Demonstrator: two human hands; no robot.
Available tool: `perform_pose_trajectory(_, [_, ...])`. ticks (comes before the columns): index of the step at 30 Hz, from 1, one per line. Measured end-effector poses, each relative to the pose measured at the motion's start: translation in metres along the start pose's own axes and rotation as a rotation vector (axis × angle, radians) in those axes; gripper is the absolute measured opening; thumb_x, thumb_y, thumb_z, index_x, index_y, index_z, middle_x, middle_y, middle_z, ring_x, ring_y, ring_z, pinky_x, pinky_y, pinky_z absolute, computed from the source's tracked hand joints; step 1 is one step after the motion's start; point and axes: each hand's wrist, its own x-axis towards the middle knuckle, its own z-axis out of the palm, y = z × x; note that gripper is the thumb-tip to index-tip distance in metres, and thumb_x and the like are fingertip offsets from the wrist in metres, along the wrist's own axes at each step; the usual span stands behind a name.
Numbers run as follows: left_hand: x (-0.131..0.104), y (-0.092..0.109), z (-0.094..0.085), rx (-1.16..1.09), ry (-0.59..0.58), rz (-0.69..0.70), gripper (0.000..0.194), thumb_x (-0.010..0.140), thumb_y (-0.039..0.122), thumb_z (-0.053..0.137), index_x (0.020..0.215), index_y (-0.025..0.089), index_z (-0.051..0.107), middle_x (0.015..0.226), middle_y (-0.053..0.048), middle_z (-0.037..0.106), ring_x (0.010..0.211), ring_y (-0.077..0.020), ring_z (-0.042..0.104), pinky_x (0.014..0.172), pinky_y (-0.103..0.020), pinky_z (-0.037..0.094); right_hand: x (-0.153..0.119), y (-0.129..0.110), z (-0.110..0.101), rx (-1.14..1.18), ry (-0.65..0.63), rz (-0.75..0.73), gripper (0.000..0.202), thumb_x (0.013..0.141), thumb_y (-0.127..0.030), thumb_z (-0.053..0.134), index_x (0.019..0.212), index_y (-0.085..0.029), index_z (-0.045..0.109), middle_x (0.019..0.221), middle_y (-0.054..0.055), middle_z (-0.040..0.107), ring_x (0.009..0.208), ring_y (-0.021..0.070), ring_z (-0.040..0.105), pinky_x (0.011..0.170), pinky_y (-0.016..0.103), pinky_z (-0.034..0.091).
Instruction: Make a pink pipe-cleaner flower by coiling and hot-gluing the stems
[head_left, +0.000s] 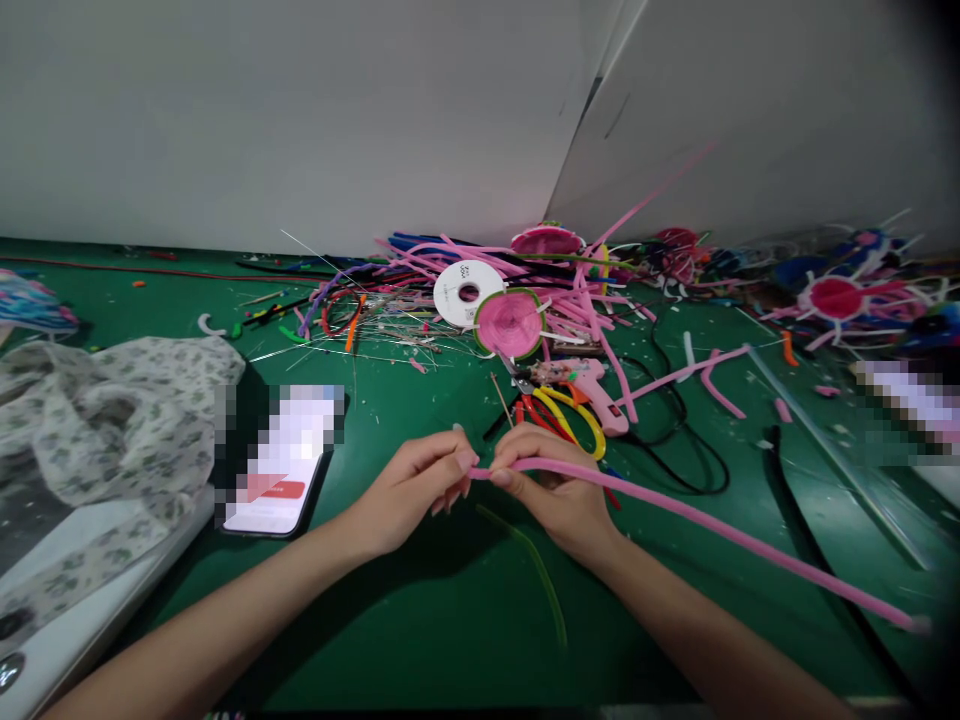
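Both my hands pinch a long pink pipe cleaner (697,515) above the green table. My left hand (420,480) grips it near one end, with the fingertips closed. Close beside it, my right hand (559,490) holds the same stem between thumb and fingers. From there the stem runs over my right wrist toward the lower right. A thin yellow-green strip (536,565) lies on the table below my hands. Just beyond my right hand are yellow-handled scissors (574,425) and a pink glue gun (589,385).
A phone (289,465) and patterned cloth (142,420) lie at left. Behind are a white spool (469,293), a pink coiled disc (511,325) and a heap of pipe cleaners. A black cable (686,485), a black stem (799,530) and a clear strip (840,460) lie right.
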Motion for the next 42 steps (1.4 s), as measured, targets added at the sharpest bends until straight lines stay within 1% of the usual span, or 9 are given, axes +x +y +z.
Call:
perform_pose_trajectory(7, [-0.001, -0.003, 0.001, 0.091, -0.079, 0.049, 0.033, 0.092, 0.036, 0.045, 0.065, 0.017, 0.047, 0.056, 0.005, 0.042, 0.049, -0.0066, 0.037, 0.047, -0.02, 0.03, -0.001, 0.002, 0.002, 0.031, 0.019, 0.01, 0.009, 0.077, -0.015, 0.07, 0.075, -0.022, 0.066, 0.073, -0.001, 0.063, 0.071, 0.0121, 0.059, 0.068, 0.027, 0.047])
perform_pose_trajectory(12, [-0.001, -0.003, 0.0, 0.073, -0.048, 0.051, 0.031, 0.091, 0.037, 0.045, 0.068, 0.017, 0.05, 0.059, 0.004, 0.044, 0.051, -0.007, 0.04, 0.047, -0.02, 0.031, -0.001, 0.001, 0.002, 0.029, 0.037, -0.003, 0.008, 0.077, -0.015, 0.069, 0.074, -0.021, 0.066, 0.071, -0.001, 0.063, 0.07, 0.0124, 0.059, 0.068, 0.028, 0.048])
perform_pose_trajectory(16, [-0.001, 0.002, -0.005, 0.256, -0.022, 0.121, 0.025, 0.089, 0.033, 0.049, 0.069, 0.017, 0.051, 0.061, 0.004, 0.045, 0.054, -0.0075, 0.041, 0.05, -0.022, 0.031, 0.001, 0.002, 0.002, 0.033, 0.079, 0.015, 0.006, 0.078, -0.017, 0.069, 0.076, -0.022, 0.067, 0.072, 0.0, 0.065, 0.073, 0.0141, 0.06, 0.069, 0.029, 0.05])
perform_pose_trajectory(18, [0.0, 0.004, -0.01, 0.383, 0.052, 0.173, 0.025, 0.089, 0.03, 0.048, 0.067, 0.017, 0.05, 0.061, 0.004, 0.045, 0.056, -0.0082, 0.041, 0.051, -0.022, 0.031, 0.003, 0.003, 0.001, 0.04, 0.138, 0.069, 0.004, 0.077, -0.02, 0.069, 0.073, -0.022, 0.068, 0.074, 0.001, 0.066, 0.075, 0.0151, 0.061, 0.068, 0.03, 0.051])
perform_pose_trajectory(23, [0.005, 0.004, -0.02, 0.474, 0.466, 0.275, 0.008, 0.087, 0.023, 0.049, 0.082, 0.02, 0.055, 0.074, 0.003, 0.053, 0.068, -0.0103, 0.05, 0.059, -0.023, 0.038, 0.009, 0.01, 0.002, 0.126, 0.231, 0.351, 0.012, 0.072, -0.033, 0.074, 0.074, -0.022, 0.07, 0.069, 0.0, 0.066, 0.062, 0.0133, 0.06, 0.056, 0.027, 0.051])
perform_pose_trajectory(25, [0.007, 0.003, -0.022, 0.531, 0.518, 0.305, 0.01, 0.086, 0.019, 0.05, 0.092, 0.021, 0.058, 0.084, 0.001, 0.058, 0.077, -0.0118, 0.054, 0.065, -0.024, 0.042, 0.011, 0.014, 0.005, 0.187, 0.237, 0.431, 0.017, 0.069, -0.037, 0.076, 0.075, -0.022, 0.071, 0.067, 0.0, 0.067, 0.059, 0.0128, 0.06, 0.053, 0.026, 0.051])
perform_pose_trajectory(29, [0.008, 0.001, -0.021, 0.712, 0.463, 0.342, 0.021, 0.084, 0.016, 0.052, 0.1, 0.024, 0.063, 0.099, -0.001, 0.062, 0.089, -0.0148, 0.057, 0.076, -0.029, 0.046, 0.015, 0.02, 0.011, 0.238, 0.223, 0.494, 0.021, 0.066, -0.038, 0.078, 0.074, -0.021, 0.071, 0.07, 0.001, 0.069, 0.06, 0.0123, 0.061, 0.051, 0.024, 0.05])
perform_pose_trajectory(33, [0.008, 0.001, -0.02, 0.872, 0.447, 0.42, 0.018, 0.081, 0.019, 0.057, 0.096, 0.023, 0.067, 0.098, -0.002, 0.063, 0.095, -0.018, 0.058, 0.085, -0.035, 0.046, 0.017, 0.023, 0.013, 0.226, 0.205, 0.53, 0.024, 0.064, -0.04, 0.078, 0.076, -0.02, 0.071, 0.07, 0.002, 0.07, 0.059, 0.0121, 0.06, 0.047, 0.022, 0.046])
perform_pose_trajectory(42, [0.01, -0.006, -0.023, 1.023, 0.438, 0.507, 0.015, 0.079, 0.029, 0.062, 0.088, 0.021, 0.07, 0.089, -0.003, 0.07, 0.08, -0.0181, 0.061, 0.074, -0.034, 0.047, 0.018, 0.026, 0.013, 0.221, 0.165, 0.533, 0.023, 0.065, -0.04, 0.078, 0.074, -0.02, 0.072, 0.064, 0.001, 0.066, 0.055, 0.0104, 0.055, 0.044, 0.021, 0.042])
